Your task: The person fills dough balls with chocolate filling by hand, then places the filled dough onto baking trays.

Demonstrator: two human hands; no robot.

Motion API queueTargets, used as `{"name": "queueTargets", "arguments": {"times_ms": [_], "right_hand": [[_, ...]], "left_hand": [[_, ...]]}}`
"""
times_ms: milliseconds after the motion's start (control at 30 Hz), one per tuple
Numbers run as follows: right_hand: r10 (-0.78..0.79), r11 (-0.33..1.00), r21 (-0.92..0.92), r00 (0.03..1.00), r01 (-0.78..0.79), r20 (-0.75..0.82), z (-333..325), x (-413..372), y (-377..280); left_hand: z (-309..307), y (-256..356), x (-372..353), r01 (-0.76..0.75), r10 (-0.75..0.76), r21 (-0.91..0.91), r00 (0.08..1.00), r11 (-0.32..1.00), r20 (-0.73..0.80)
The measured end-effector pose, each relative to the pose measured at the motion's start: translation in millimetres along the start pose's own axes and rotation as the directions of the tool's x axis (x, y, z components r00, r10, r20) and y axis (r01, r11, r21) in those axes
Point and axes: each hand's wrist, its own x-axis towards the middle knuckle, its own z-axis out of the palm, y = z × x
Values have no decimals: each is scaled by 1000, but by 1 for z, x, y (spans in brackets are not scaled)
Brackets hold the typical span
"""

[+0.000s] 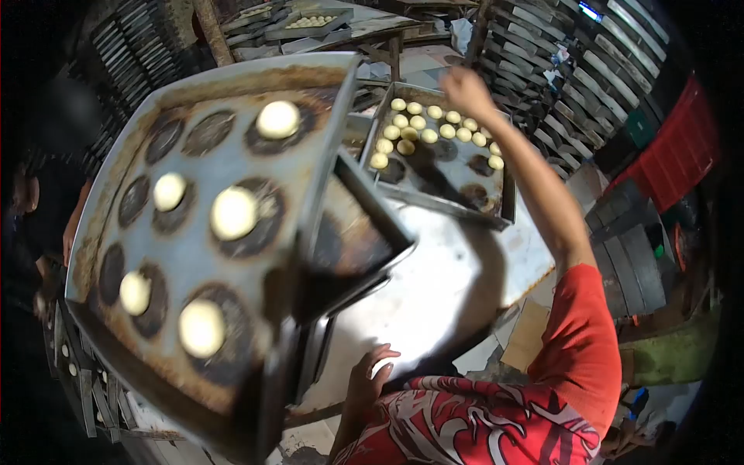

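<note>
My right hand [465, 91], slightly blurred, is closed above the far edge of a metal tray [508, 198]. Whatever is inside its fingers, if anything, is hidden. Several pale round dough balls [428, 136] sit grouped in the back and left of that tray, a few by its right wall. Low over the table's near edge, my left hand [373, 370] has its fingers apart and nothing visible in them. Close on the left, a larger-looking tray [194, 147] carries spaced dough balls [234, 213] on or beside dark round marks.
More metal trays [380, 209] are stacked crookedly under the near tray. A white tabletop [418, 271] lies between. Another person's arm [76, 221] shows at the left. Behind are a table with dough trays [310, 22], slatted racks [542, 62] and a red crate [670, 155].
</note>
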Motion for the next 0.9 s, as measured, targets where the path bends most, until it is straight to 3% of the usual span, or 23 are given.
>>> {"name": "queueTargets", "arguments": {"times_ms": [33, 67, 100, 167, 200, 233, 267, 367, 400, 433, 500, 567, 600, 633, 667, 700, 733, 767, 800, 833, 867, 900], "right_hand": [[172, 974, -196, 929, -112, 327, 35, -16, 67], [187, 970, -221, 890, -101, 416, 47, -47, 78], [333, 937, -245, 853, -250, 402, 65, -62, 88], [438, 897, -119, 828, -425, 349, 127, -67, 138], [421, 904, -96, 829, -416, 368, 152, -61, 151], [604, 793, -46, 773, -608, 192, 170, -54, 145], [762, 646, 41, 648, -762, 28, 188, -47, 140], [902, 417, 284, 432, -863, -12, 204, -29, 120], [879, 403, 499, 476, -767, 22, 224, -28, 132], [840, 346, 562, 515, -751, 171, 238, -22, 151], [641, 233, 873, 743, -429, 194, 182, -40, 98], [543, 427, 838, 837, -341, 64, 85, -87, 6], [348, 631, 734, 937, -252, 22, 50, -126, -19], [236, 695, 710, 969, -113, -77, 14, -173, -69], [144, 715, 695, 989, -77, -39, -1, -225, -97], [-7, 826, 559, 993, 72, -119, -12, -277, -135], [-175, 828, 551, 982, 104, 77, -25, -328, -167], [-495, 728, 641, 833, 241, 249, -37, -364, -201], [-730, 655, 708, 464, 264, 502, -42, -389, -235], [-855, 519, 740, 254, 428, 453, -37, -434, -247], [-863, 505, 769, 240, 391, 444, -37, -461, -270], [-902, 421, 860, 237, 287, 362, -36, -473, -294]], "left_hand": [[14, -7, 8, 65, -69, -69, 995, 996, -68], [22, -7, 12, 71, -76, -58, 993, 996, -86], [30, -5, 16, 106, -112, -63, 988, 992, -108], [46, -1, 22, 141, -151, -69, 975, 988, -164], [52, 1, 24, 95, -102, -51, 981, 994, -164], [56, 4, 23, 46, -50, -30, 985, 999, -163], [60, 6, 21, 106, -150, -192, 962, 976, -229], [67, 16, 14, 174, -229, -182, 909, 968, -349], [67, 19, 11, 166, -220, -173, 902, 971, -370], [69, 20, 6, 156, -238, -232, 890, 960, -388], [68, 19, -4, 124, -247, -299, 872, 946, -421], [65, 8, -17, -85, -59, -337, 916, 937, -396], [60, 3, -24, -88, -67, -428, 940, 900, -334], [60, 8, -29, -106, -64, -438, 932, 893, -357], [61, 14, -31, -176, -45, -614, 944, 769, -326], [59, 18, -37, -244, -6, -754, 950, 610, -312], [56, 18, -48, -237, -54, -804, 947, 546, -317], [52, 17, -65, -232, -103, -848, 943, 476, -316], [43, 10, -91, -257, -110, -775, 916, 578, -386], [34, 3, -117, -265, -116, -688, 883, 675, -454], [25, -5, -143, -256, -121, -595, 846, 762, -519], [15, -17, -166, -241, -404, -835, 787, 495, -467]]}}
